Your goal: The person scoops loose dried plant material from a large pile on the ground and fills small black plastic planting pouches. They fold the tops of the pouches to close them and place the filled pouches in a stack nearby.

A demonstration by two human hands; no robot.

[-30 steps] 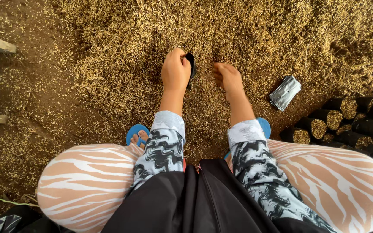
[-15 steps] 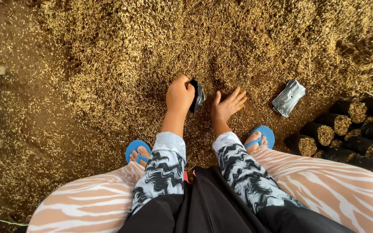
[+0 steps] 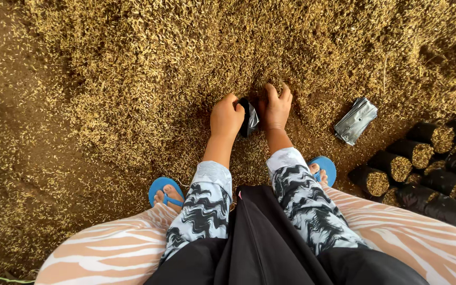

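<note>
My left hand (image 3: 226,117) grips the rim of a small black plastic bag (image 3: 249,117) that sits low on the heap of yellow-brown husk and soil mix (image 3: 186,58). My right hand (image 3: 276,108) lies right beside the bag's other side, fingers spread and pressed into the mix, touching the bag's edge. Both forearms wear black-and-white wavy sleeves. Whatever is inside the bag is hidden.
A flat stack of folded grey-black empty bags (image 3: 355,120) lies on the mix to the right. Several filled black bags (image 3: 423,169) lie in rows at the right edge. My feet in blue sandals (image 3: 165,191) rest on the ground by my striped knees.
Both hands have drawn back toward me with the bag. The right hand, apart from the bag before, has come in against its side.
</note>
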